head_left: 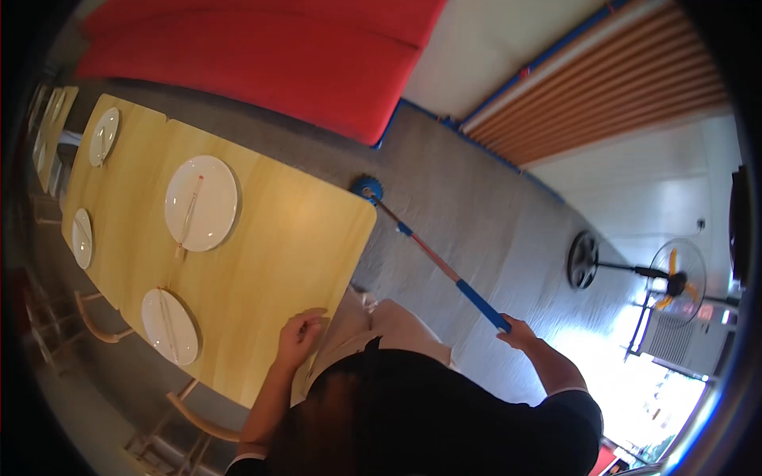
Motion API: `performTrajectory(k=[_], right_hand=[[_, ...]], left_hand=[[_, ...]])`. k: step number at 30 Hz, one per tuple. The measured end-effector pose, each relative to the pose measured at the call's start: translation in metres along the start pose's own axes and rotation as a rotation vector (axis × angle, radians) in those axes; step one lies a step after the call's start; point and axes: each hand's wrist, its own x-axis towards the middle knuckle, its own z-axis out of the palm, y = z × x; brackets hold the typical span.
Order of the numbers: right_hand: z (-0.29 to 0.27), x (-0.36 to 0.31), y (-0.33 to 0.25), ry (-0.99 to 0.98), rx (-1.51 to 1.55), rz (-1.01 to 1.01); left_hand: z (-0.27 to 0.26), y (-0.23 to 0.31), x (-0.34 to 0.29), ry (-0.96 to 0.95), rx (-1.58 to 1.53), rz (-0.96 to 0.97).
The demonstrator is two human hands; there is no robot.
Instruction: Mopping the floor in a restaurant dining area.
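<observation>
On the view's clock face, the pale wooden table (294,254) bears white plates (218,202) near eight, nine (two) and ten. On the grey floor (492,214), a blue mop head (365,187) rests close in toward twelve, a round black fan base (583,260) at three.

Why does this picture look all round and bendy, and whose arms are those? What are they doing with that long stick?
There is no robot here, just a person with two bare hands. The camera sits on the person's head and looks down; its very wide lens makes straight edges bend. The right hand grips a long pole whose blue head seems to rest on the floor by the table corner. The left hand is by the table's edge, loosely curled and seemingly empty. On the light wooden table are four white plates; the biggest-looking one has what look like wrapped chopsticks across it.
</observation>
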Motion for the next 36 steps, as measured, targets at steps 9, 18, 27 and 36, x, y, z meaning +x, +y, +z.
performTrajectory(k=[9,18,27,36], right_hand=[[-0.074,0.209,-0.218,0.145,-0.277,-0.337],[-0.074,0.414,-0.536,0.093,-0.374,-0.752],[-0.007,0.459,-0.742,-0.308,0.050,-0.411],[-0.151,0.382,-0.405,-0.136,-0.482,-0.609]], left_hand=[[-0.012,0.003,0.045,0.367,0.380,0.191],[0.000,0.000,0.057,0.587,0.720,0.098],[-0.001,-0.011,0.055,0.498,0.897,0.057],[-0.007,-0.008,0.054,0.469,0.859,0.039]])
